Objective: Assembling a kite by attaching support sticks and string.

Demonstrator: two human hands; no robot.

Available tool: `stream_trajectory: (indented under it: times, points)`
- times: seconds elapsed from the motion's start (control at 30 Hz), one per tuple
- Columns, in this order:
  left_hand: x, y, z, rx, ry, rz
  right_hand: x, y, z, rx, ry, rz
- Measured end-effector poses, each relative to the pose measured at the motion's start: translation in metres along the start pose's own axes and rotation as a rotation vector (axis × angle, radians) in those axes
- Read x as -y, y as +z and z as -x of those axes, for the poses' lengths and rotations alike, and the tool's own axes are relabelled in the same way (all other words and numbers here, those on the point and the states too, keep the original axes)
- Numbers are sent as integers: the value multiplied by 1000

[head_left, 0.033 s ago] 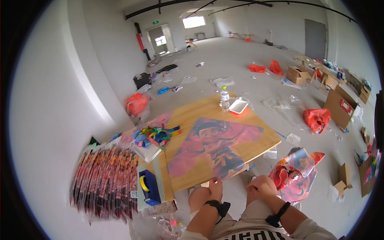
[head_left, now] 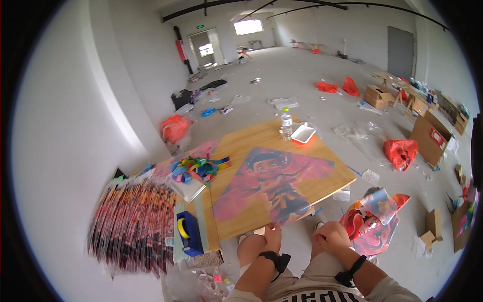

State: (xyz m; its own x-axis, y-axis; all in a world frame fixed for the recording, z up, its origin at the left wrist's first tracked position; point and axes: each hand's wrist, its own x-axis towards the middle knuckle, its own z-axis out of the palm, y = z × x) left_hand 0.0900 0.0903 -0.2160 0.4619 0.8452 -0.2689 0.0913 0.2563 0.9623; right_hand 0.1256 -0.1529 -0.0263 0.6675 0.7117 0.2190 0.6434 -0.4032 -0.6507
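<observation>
A pink and orange kite (head_left: pixel 269 178) printed with a cartoon figure lies flat across the wooden table (head_left: pixel 231 229). Its lower tip reaches the near table edge. Just beyond that tip's edge, above my left knee, my left hand (head_left: pixel 272 237) is closed, fingertips pinched together; whatever they grip is too small to make out. My right hand (head_left: pixel 329 243) is curled closed by my right knee, its fingers partly hidden. On the floor to its right lies another printed kite (head_left: pixel 375 236), folded over itself. A blue tape dispenser (head_left: pixel 190 241) with a yellow roll stands left of my left hand.
Colourful ribbons (head_left: pixel 198 168) are heaped on the table's left side, beside a stack of packed printed sheets (head_left: pixel 131 224). A bottle (head_left: pixel 286 126) and a white tray (head_left: pixel 303 134) stand at the far edge. Red bags (head_left: pixel 401 153) and cardboard boxes (head_left: pixel 430 137) litter the floor at right.
The whole scene sits slightly further right and lower in my view. Both hands and the kite on the table keep their places.
</observation>
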Motion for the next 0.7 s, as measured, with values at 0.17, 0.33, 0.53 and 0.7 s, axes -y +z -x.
stream_trajectory:
  times: [0.17, 0.33, 0.53, 0.7]
  points:
    - [-29, -20, 17, 94, -260, -21, -12, 5, 7, -67, -92, 160]
    - [-77, -87, 21, 226, -391, 514, 3, 5, -4, -48, 8, 93]
    - [-113, -217, 48, 101, -202, 521, 18, 11, -16, -13, 83, -6]
    - [-65, -316, 64, -320, -219, 432, 17, 25, -22, 38, 191, -141]
